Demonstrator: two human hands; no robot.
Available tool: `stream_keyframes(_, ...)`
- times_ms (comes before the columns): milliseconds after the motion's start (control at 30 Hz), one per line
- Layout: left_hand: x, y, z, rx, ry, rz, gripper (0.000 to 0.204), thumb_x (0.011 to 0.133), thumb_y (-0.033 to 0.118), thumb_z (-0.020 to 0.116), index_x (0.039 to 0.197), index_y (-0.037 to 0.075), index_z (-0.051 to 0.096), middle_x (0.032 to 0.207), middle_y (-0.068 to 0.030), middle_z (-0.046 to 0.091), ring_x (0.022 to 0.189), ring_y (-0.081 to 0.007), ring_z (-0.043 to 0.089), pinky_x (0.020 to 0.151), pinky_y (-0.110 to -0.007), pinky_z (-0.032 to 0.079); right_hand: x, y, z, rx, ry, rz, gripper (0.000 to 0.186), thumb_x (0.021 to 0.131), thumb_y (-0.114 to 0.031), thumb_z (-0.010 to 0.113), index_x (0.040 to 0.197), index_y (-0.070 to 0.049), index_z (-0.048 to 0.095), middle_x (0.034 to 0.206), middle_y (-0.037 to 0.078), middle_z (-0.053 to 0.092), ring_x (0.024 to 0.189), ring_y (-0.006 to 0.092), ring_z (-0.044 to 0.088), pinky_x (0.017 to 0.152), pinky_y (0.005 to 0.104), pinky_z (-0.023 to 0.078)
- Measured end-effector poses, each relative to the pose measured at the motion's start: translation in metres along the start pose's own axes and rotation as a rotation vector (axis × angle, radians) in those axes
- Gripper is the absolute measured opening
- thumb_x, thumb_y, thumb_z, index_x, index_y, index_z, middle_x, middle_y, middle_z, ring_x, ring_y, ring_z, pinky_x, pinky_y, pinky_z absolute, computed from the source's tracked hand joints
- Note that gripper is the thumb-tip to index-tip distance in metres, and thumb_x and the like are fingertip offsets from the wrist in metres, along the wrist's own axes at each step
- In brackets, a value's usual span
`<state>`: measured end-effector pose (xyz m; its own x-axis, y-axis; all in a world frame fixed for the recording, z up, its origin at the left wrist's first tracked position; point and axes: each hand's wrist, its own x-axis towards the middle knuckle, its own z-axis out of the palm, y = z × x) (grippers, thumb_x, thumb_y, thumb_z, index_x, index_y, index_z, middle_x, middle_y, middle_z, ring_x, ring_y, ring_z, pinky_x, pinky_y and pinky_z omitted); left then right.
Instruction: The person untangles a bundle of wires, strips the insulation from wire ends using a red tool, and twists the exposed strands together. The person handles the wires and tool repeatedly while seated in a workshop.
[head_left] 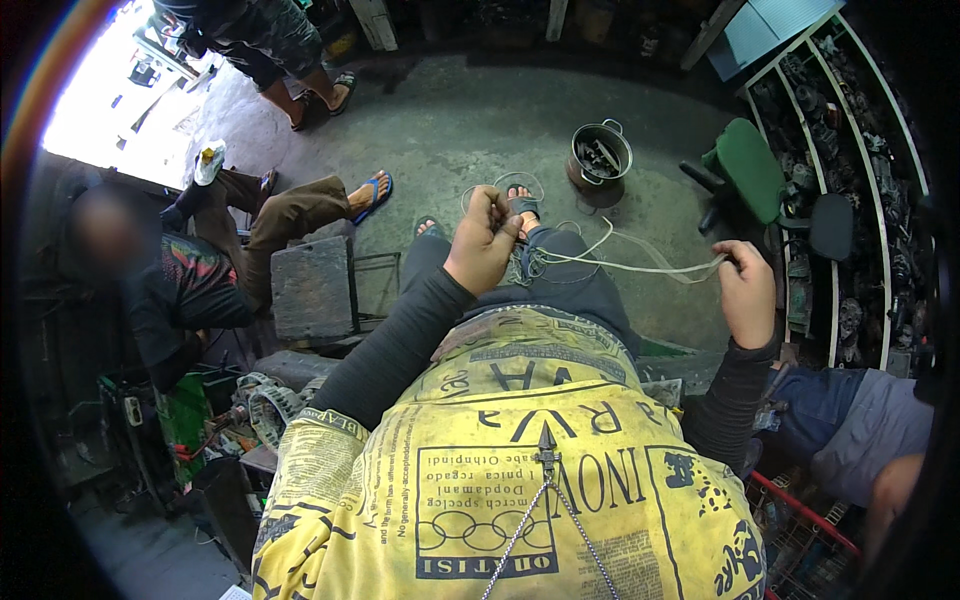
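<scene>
My right hand (748,295) is raised out to the right, thumb and fingers pinched on the end of a pale thin cord (650,268). The cord runs left in slack strands over my dark trousers, to a small tangle (525,265) in my lap. Above the lap my left hand (483,245) is closed in a pinch. A thin loop of the same pale strand curves out around its fingertips, though the grip point itself is hidden by the fingers.
A metal pot (600,155) with dark pieces inside stands on the floor ahead, beside a green chair (745,170). Shelves (850,200) of dark parts line the right. At left, a person in brown trousers (300,215) sits near a wooden block (312,288); another person (275,45) stands behind.
</scene>
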<state>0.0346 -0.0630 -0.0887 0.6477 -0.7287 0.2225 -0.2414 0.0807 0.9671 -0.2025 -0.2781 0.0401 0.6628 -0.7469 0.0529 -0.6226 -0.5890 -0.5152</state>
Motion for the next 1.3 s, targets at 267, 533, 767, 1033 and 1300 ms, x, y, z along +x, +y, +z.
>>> stream_keyframes(267, -0.007, 0.025, 0.019, 0.046, -0.049, 0.019, 0.019, 0.088, -0.005, 0.054, 0.096, 0.001, 0.039, 0.073, -0.0101, 0.051, 0.062, -0.0173, 0.051, 0.059, -0.029, 0.044, -0.028, -0.074, 0.047, 0.193, -0.098, -0.643, 0.026, 0.078, -0.004, 0.055, 0.103, 0.0, 0.062, 0.101, 0.017, 0.063, 0.095, 0.0364, 0.06, 0.086, 0.041, 0.047)
stream_keyframes(533, -0.018, 0.027, 0.019, 0.037, 0.063, 0.047, 0.017, 0.089, -0.002, 0.055, 0.098, 0.001, 0.041, 0.076, -0.0086, 0.052, 0.062, -0.0138, 0.055, 0.055, -0.027, 0.045, -0.031, -0.073, 0.125, 0.426, -0.289, -0.46, 0.015, 0.084, -0.009, 0.057, 0.094, 0.003, 0.059, 0.08, 0.017, 0.062, 0.075, 0.029, 0.062, 0.067, 0.0362, 0.048)
stream_keyframes(767, -0.026, 0.02, 0.021, 0.529, 0.127, 0.334, 0.021, 0.075, -0.001, 0.065, 0.089, 0.003, 0.049, 0.078, -0.0127, 0.054, 0.071, -0.0325, 0.051, 0.066, -0.038, 0.04, -0.033, -0.062, 0.145, 1.098, -0.548, 0.061, 0.01, 0.09, -0.007, 0.056, 0.092, 0.003, 0.059, 0.075, 0.003, 0.059, 0.069, 0.0066, 0.051, 0.059, 0.0225, 0.041)
stream_keyframes(1033, -0.024, -0.028, 0.007, 0.398, 0.393, -0.151, 0.022, 0.084, 0.001, 0.061, 0.097, 0.003, 0.043, 0.075, -0.0111, 0.051, 0.063, -0.0243, 0.054, 0.057, -0.035, 0.045, -0.03, -0.059, 0.129, 1.579, -0.504, 0.401, 0.01, 0.091, -0.011, 0.055, 0.086, -0.002, 0.056, 0.054, -0.006, 0.039, 0.04, 0.0027, 0.029, 0.037, 0.0198, 0.021)
stream_keyframes(1300, -0.022, -0.048, -0.028, 0.143, 0.421, -0.091, 0.02, 0.089, -0.002, 0.055, 0.098, 0.006, 0.039, 0.078, -0.0016, 0.047, 0.067, -0.0074, 0.049, 0.06, -0.022, 0.044, -0.025, -0.028, 0.102, 1.361, -0.619, 0.209, 0.014, 0.089, -0.012, 0.062, 0.082, 0.0, 0.058, 0.057, -0.004, 0.048, 0.042, 0.0015, 0.035, 0.038, 0.0184, 0.026)
